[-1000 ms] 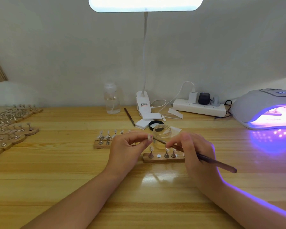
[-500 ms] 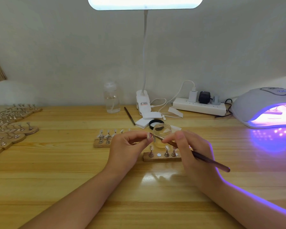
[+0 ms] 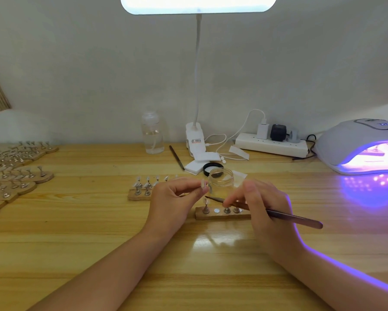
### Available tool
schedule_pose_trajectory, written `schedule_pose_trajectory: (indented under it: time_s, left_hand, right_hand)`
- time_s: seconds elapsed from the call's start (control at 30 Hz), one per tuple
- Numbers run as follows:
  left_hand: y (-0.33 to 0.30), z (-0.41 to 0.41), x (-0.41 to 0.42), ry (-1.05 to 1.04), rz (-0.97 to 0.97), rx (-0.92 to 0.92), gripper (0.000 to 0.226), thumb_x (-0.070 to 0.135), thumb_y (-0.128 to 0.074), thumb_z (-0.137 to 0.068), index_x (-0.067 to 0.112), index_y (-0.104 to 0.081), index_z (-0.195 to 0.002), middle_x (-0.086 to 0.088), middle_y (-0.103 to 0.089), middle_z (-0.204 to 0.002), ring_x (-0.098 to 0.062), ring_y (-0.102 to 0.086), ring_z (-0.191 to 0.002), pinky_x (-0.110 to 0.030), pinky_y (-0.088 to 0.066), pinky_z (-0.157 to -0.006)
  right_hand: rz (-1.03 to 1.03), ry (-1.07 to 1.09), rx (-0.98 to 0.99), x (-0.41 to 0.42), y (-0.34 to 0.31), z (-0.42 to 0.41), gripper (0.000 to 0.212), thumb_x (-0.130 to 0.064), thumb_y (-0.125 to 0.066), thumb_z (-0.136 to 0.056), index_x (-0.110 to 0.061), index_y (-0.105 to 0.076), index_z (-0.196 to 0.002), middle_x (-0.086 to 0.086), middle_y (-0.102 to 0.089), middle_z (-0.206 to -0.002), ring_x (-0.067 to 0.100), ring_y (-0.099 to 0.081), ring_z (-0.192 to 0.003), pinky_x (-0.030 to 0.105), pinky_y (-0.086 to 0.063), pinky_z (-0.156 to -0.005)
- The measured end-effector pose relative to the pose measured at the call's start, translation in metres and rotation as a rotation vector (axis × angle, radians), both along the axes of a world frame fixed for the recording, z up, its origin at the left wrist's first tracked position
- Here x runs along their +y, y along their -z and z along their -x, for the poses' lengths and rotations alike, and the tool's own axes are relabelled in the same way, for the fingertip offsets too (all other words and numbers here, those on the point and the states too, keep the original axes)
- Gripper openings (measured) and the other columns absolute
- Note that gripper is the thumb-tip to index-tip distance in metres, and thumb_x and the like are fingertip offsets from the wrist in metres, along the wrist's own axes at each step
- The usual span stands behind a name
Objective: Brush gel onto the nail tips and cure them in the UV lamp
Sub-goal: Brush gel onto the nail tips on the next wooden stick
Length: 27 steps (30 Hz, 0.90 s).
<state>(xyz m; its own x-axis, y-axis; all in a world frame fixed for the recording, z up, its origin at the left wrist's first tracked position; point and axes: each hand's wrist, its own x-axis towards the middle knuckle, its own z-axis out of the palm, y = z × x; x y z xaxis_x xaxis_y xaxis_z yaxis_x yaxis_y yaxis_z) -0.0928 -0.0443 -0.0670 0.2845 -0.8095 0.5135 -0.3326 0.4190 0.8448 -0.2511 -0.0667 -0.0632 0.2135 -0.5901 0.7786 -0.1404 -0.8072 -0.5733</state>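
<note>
Just in front of the gel jar (image 3: 220,181), the left hand (image 3: 175,198) pinches a nail tip (image 3: 203,183) upright. The right hand (image 3: 264,206), gripping the brush (image 3: 278,215), has dropped its bristles from the tip toward the wooden stand (image 3: 222,215). That stroke looks finished; the UV lamp (image 3: 354,142) glows well right of the jar.

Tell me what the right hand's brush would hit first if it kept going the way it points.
Probably the left hand, near the fingers pinching the nail tip; the brush in the right hand points left, though depth is unclear.
</note>
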Motion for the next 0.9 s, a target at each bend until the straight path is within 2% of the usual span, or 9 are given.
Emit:
schedule_pose_trajectory:
  time_s: [0.17,0.33,0.47,0.57,0.63,0.77,0.83,0.9]
  left_hand:
    - [-0.0001,0.0002,-0.0004,0.001,0.002,0.000,0.022,0.017,-0.072,-0.065,0.039,-0.072,-0.065,0.016,-0.070,-0.073,0.000,-0.064,-0.075,-0.018,-0.051,-0.072]
    - [-0.0008,0.0010,0.0010,-0.001,-0.013,0.003,0.014,0.028,-0.069,-0.062,0.041,-0.072,-0.067,0.016,-0.070,-0.075,-0.001,-0.062,-0.079,-0.031,-0.052,-0.078]
    - [-0.0006,0.0016,0.0004,-0.018,-0.014,0.003,0.019,0.025,-0.070,-0.063,0.044,-0.071,-0.065,0.018,-0.068,-0.073,0.003,-0.060,-0.079,-0.026,-0.050,-0.075]
    - [0.0012,0.0000,-0.0010,-0.032,-0.018,-0.003,0.026,0.012,-0.073,-0.068,0.039,-0.072,-0.068,0.013,-0.068,-0.073,0.001,-0.060,-0.080,-0.025,-0.050,-0.074]
    - [0.0019,-0.0007,-0.0015,-0.037,-0.028,0.000,0.027,0.010,-0.073,-0.069,0.037,-0.072,-0.068,0.013,-0.067,-0.074,0.000,-0.059,-0.081,-0.023,-0.050,-0.073]
    - [0.0009,0.0008,-0.0005,-0.041,-0.030,0.004,0.029,0.013,-0.073,-0.068,0.042,-0.071,-0.065,0.012,-0.066,-0.075,0.001,-0.058,-0.081,-0.013,-0.047,-0.069]
    - [0.0000,0.0011,0.0000,-0.048,-0.028,-0.001,0.029,0.011,-0.073,-0.068,0.040,-0.070,-0.068,0.010,-0.066,-0.076,0.002,-0.057,-0.081,-0.009,-0.045,-0.067]
    - [-0.0002,0.0014,0.0003,-0.052,-0.032,-0.010,0.029,0.007,-0.073,-0.069,0.036,-0.070,-0.070,0.010,-0.065,-0.077,0.003,-0.057,-0.080,-0.007,-0.043,-0.066]
  right_hand:
    - [-0.012,0.021,-0.011,0.0000,0.0000,-0.0013,0.033,-0.033,-0.035,-0.089,-0.027,-0.064,-0.073,-0.005,-0.064,-0.066,0.012,-0.059,-0.070,0.048,-0.049,-0.069]
    - [-0.004,-0.001,-0.031,-0.0013,0.0007,0.0000,0.040,-0.032,-0.032,-0.090,-0.026,-0.063,-0.067,-0.015,-0.059,-0.062,0.006,-0.057,-0.065,0.047,-0.048,-0.066]
    - [0.023,0.048,-0.014,-0.0018,0.0016,-0.0015,0.037,-0.030,-0.037,-0.089,-0.017,-0.068,-0.073,-0.005,-0.063,-0.066,0.013,-0.059,-0.068,0.042,-0.049,-0.068]
    - [0.029,0.049,0.003,-0.0022,0.0027,-0.0005,0.041,-0.032,-0.035,-0.090,-0.021,-0.067,-0.066,-0.014,-0.059,-0.059,0.004,-0.055,-0.063,0.028,-0.042,-0.070]
    - [0.034,0.041,-0.009,-0.0025,0.0030,0.0003,0.042,-0.031,-0.032,-0.091,-0.024,-0.064,-0.064,-0.021,-0.055,-0.059,0.000,-0.053,-0.063,0.024,-0.039,-0.069]
    - [0.079,0.077,-0.011,-0.0034,0.0023,-0.0012,0.034,-0.029,-0.037,-0.090,-0.022,-0.067,-0.073,-0.009,-0.062,-0.065,0.008,-0.057,-0.067,0.030,-0.045,-0.069]
    - [0.066,0.082,0.020,-0.0040,0.0025,-0.0017,0.035,-0.030,-0.038,-0.089,-0.021,-0.069,-0.075,-0.010,-0.064,-0.067,0.008,-0.058,-0.068,0.033,-0.046,-0.070]
    - [0.038,0.074,0.040,-0.0041,0.0042,-0.0004,0.042,-0.032,-0.035,-0.090,-0.018,-0.069,-0.070,-0.016,-0.061,-0.063,0.004,-0.057,-0.067,0.029,-0.044,-0.073]
